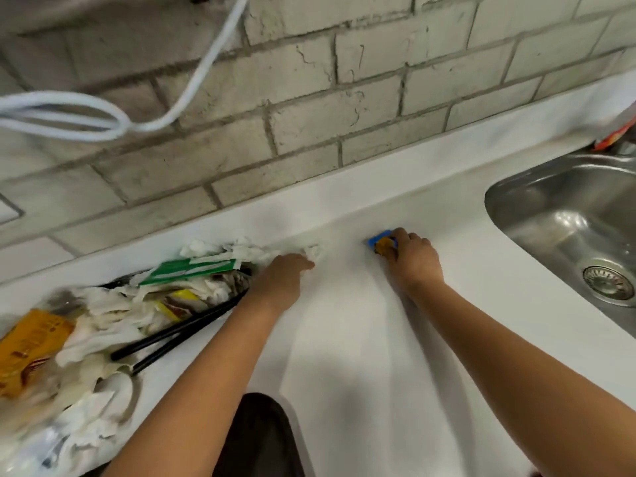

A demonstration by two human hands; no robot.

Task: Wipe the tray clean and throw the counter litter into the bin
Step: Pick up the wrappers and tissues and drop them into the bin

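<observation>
Fingers of the right hand (411,258) pinch a blue wrapper (380,242), left hand (284,275) grips crumpled tissue (311,252), which might shed scraps across the worktop (361,339).

Single head-worn view, close above the tabletop (344,321), facing down and forward toward brick wall (309,98) at 12 o'clock

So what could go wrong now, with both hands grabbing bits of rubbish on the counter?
The left hand reaches a crumpled tissue at the edge of the litter pile; pulling it might drag loose tissues onto the white counter. The right hand holds a small blue and yellow wrapper near the sink; if it slips, it could fall in. The black chopsticks look easy to knock.
</observation>
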